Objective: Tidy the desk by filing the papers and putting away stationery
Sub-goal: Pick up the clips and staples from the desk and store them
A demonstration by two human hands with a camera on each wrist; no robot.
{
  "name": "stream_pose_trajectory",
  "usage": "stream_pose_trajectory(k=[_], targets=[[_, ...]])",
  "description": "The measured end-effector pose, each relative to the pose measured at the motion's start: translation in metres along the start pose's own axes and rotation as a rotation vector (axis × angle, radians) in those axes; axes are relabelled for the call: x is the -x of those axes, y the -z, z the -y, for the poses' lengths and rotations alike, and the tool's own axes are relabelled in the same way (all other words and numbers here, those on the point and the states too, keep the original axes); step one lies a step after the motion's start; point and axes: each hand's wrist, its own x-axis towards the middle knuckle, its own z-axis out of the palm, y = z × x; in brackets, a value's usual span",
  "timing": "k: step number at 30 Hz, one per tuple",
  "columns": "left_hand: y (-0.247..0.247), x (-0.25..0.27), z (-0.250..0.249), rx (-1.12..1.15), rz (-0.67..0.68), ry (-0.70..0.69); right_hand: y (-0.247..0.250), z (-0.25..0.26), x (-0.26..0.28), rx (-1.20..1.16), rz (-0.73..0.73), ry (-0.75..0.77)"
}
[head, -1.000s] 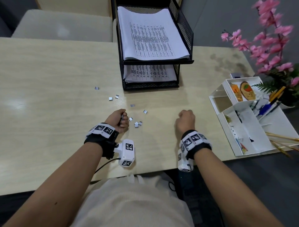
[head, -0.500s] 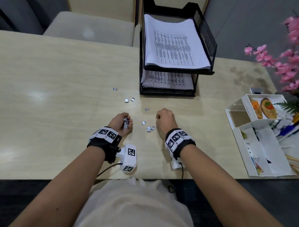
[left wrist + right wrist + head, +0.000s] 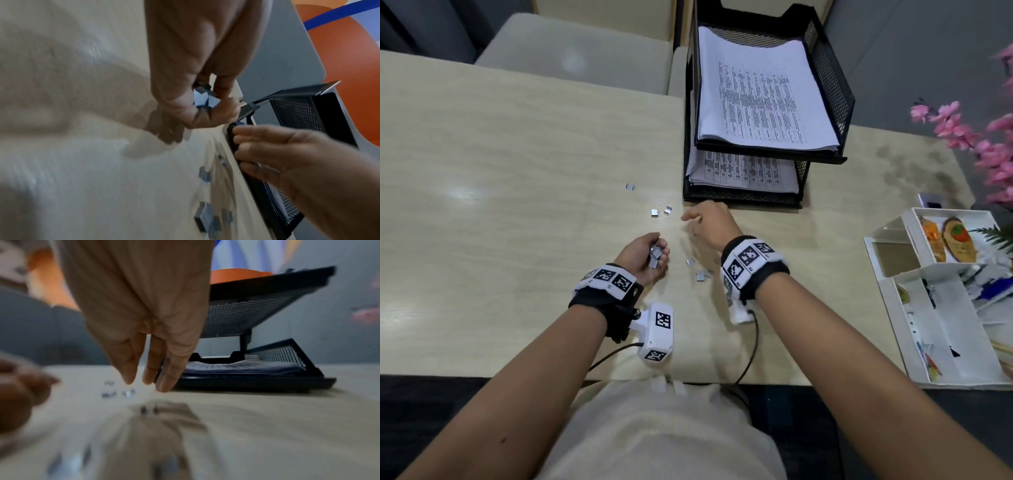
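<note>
Pale wooden bench [image 3: 482, 154]: left hand [image 3: 643, 255] cups gathered staple blocks [image 3: 655, 257]; right hand [image 3: 709, 222], a fist moments ago, now reaches open-fingered toward loose staples [image 3: 661, 211] just left of the paper tray [image 3: 822, 85], collection continuing.

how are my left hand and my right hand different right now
The left hand is cupped, its fingers curled round a few small metal clips; the right hand holds nothing, its fingers nearly straight. The left hand lies nearer you; the right hand reaches farther out, just in front of the black paper tray. Both are over the desk, among loose clips.
</note>
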Motion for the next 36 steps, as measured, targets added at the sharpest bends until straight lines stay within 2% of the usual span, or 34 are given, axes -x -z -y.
stream_pose_trajectory(k=[3,5,10,16,21,23,28,32,36], targets=[[0.008,0.001,-0.004,0.0,-0.009,0.0,-0.016,-0.019,0.001,0.254,0.1,0.058],[0.012,0.002,-0.004,0.003,-0.022,0.003,-0.017,-0.03,0.003,0.298,0.088,0.036],[0.012,0.0,0.0,0.008,-0.042,0.02,0.002,-0.047,0.018,0.069,-0.02,-0.043],[0.0,0.002,0.005,-0.02,-0.015,0.037,-0.016,-0.052,0.04,0.149,0.014,-0.042],[-0.006,0.003,0.011,-0.019,0.0,-0.008,-0.014,-0.052,0.044,0.022,-0.079,-0.119],[-0.007,0.003,0.014,-0.02,-0.008,-0.033,-0.009,-0.041,0.045,-0.046,-0.097,-0.082],[-0.014,0.005,0.02,0.001,0.019,-0.038,0.004,0.003,0.053,-0.228,-0.025,0.114],[-0.014,0.01,0.018,-0.056,0.036,0.024,0.005,-0.005,0.049,-0.205,-0.132,0.055],[-0.011,0.014,0.013,-0.072,0.046,0.061,-0.011,-0.029,0.054,0.045,0.079,-0.042]])
